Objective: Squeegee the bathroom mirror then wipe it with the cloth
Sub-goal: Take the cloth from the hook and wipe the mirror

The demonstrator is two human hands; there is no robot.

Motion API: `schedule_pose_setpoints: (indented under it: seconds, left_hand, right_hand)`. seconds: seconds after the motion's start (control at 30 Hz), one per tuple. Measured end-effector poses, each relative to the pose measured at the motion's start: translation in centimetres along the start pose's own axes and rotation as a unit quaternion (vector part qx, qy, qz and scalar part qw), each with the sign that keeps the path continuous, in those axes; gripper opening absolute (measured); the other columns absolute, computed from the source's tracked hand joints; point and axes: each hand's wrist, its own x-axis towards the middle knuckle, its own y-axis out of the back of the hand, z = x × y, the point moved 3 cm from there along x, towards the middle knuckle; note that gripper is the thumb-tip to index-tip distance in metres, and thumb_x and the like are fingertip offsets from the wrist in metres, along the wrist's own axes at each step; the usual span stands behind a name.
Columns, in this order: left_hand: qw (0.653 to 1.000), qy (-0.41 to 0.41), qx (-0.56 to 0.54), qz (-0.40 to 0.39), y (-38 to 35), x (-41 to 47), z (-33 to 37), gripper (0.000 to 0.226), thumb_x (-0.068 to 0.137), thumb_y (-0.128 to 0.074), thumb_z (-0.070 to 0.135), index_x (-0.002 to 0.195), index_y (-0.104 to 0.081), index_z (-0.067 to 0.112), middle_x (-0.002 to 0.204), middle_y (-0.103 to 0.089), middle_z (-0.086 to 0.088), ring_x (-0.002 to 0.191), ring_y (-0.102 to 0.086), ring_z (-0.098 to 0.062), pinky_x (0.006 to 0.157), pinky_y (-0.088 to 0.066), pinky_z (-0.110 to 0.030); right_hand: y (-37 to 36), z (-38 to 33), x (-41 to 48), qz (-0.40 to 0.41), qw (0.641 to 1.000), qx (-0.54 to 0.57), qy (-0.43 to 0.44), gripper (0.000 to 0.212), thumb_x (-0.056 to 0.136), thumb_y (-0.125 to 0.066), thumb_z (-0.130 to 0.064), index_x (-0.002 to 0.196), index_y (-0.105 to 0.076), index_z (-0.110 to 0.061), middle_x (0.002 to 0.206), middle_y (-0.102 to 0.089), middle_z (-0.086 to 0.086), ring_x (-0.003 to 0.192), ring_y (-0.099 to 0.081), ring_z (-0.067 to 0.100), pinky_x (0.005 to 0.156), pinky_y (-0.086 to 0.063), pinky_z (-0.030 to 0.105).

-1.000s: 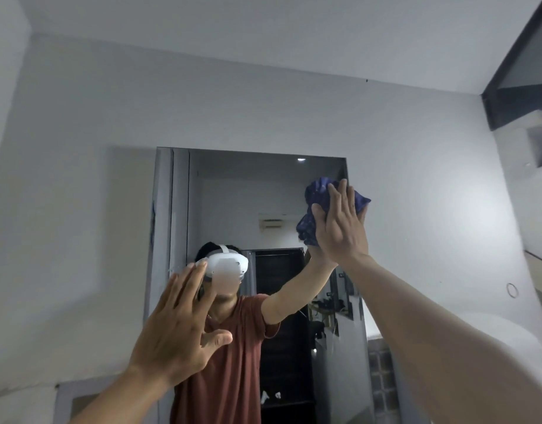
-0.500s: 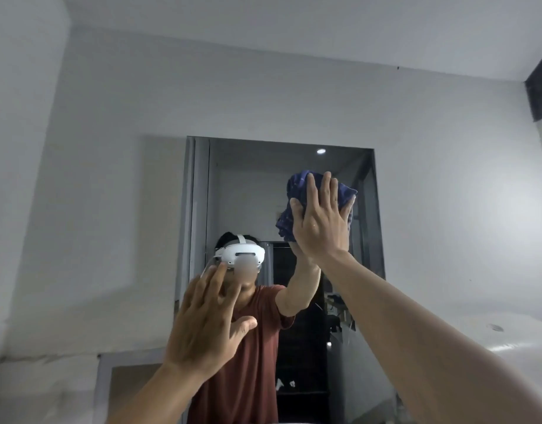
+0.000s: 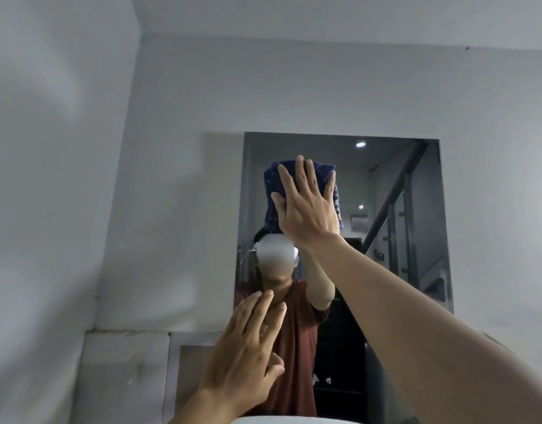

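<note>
Entry: mirror (image 3: pixel 416 209) wiping, stage 2 of 2, seemingly under way.
Right hand (image 3: pixel 306 209), fingers straight and spread, is pressing the blue cloth (image 3: pixel 272 191) against the upper glass. Left hand (image 3: pixel 248 347) is hovering, relaxed, holding nothing. No squeegee is showing; the lower glass is likely awaiting wiping.
</note>
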Motion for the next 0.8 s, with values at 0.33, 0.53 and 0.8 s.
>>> schedule_pose_setpoints:
  seconds: [0.33, 0.53, 0.8]
  left_hand:
    - [1.000, 0.003, 0.008, 0.025, -0.7, -0.7, -0.3, 0.096, 0.077, -0.063, 0.064, 0.154, -0.037, 0.013, 0.162, -0.031, -0.015, 0.149, -0.030, -0.032, 0.119, -0.027, -0.045]
    - [0.999, 0.014, 0.011, 0.035, -1.1, -2.3, -0.2, 0.090, 0.078, -0.065, 0.060, 0.150, -0.044, 0.010, 0.157, -0.038, -0.014, 0.144, -0.034, -0.029, 0.118, -0.027, -0.040]
    - [0.999, 0.035, -0.032, 0.024, -1.7, -2.6, -0.3, 0.099, 0.081, -0.069, 0.057, 0.157, -0.027, 0.012, 0.164, -0.026, -0.011, 0.151, -0.026, -0.029, 0.114, -0.039, -0.041]
  right_hand:
    - [-1.3, -3.4, -0.7, -0.054, 0.983, -0.065, 0.161, 0.067, 0.101, -0.007, -0.055, 0.160, -0.021, -0.026, 0.168, -0.020, 0.010, 0.156, -0.012, 0.029, 0.121, 0.005, 0.060]
    - [-0.4, -3.4, -3.7, -0.095, 0.967, -0.046, 0.230, 0.077, 0.092, 0.004, -0.048, 0.160, -0.023, -0.025, 0.169, -0.017, 0.008, 0.157, -0.010, 0.028, 0.121, 0.007, 0.057]
    - [-2.4, -1.4, -8.0, -0.096, 0.958, -0.071, 0.261, 0.054, 0.108, -0.024, -0.045, 0.160, -0.022, -0.029, 0.168, -0.019, 0.006, 0.156, -0.013, 0.025, 0.125, -0.001, 0.058]
